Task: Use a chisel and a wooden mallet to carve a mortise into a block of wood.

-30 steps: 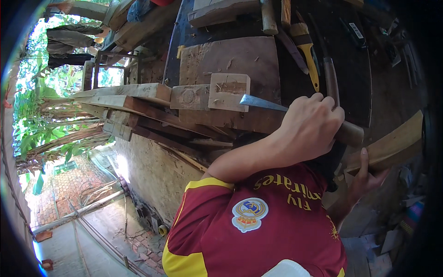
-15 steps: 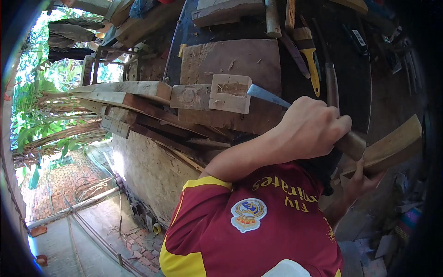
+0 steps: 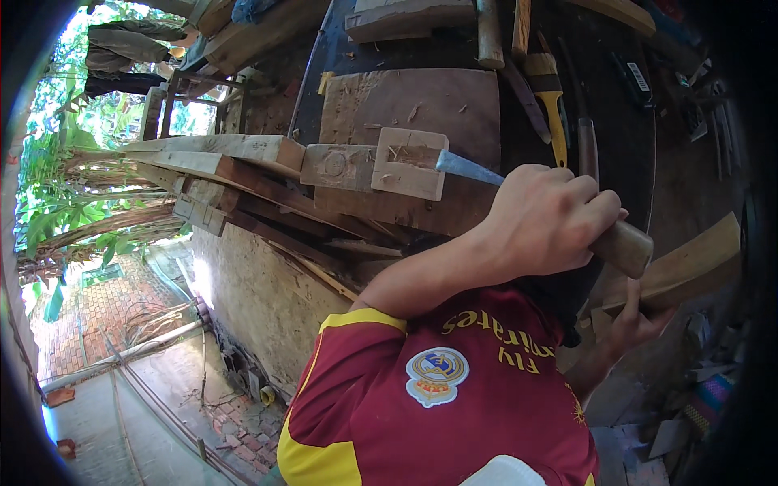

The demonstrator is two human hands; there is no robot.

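Observation:
My left hand [image 3: 555,217] is closed around the wooden handle of a chisel [image 3: 470,168], its blade pointing left. The blade's tip rests at or just above the right edge of a recess cut in a small pale wood block [image 3: 415,181]. This block adjoins the end of a wooden piece [image 3: 336,168] and lies over a larger brown board [image 3: 438,97]. Low at the right, my right hand [image 3: 636,326] grips a thick, slightly curved piece of wood [image 3: 697,255], with one finger stretched up along it. Shade and the wood hide part of that hand.
A yellow-handled paintbrush [image 3: 553,121], a dark-handled tool [image 3: 587,146] and wooden handles [image 3: 489,36] lie beyond my left hand on the dark tabletop [image 3: 604,89]. Wood shavings dot the board. Long timbers [image 3: 219,154] stick out at the left, above a rough wall [image 3: 259,283].
The view has shifted slightly. My left hand has tilted a little, and the chisel's tip sits slightly farther in over the block's right edge. My right hand keeps its hold on the wood.

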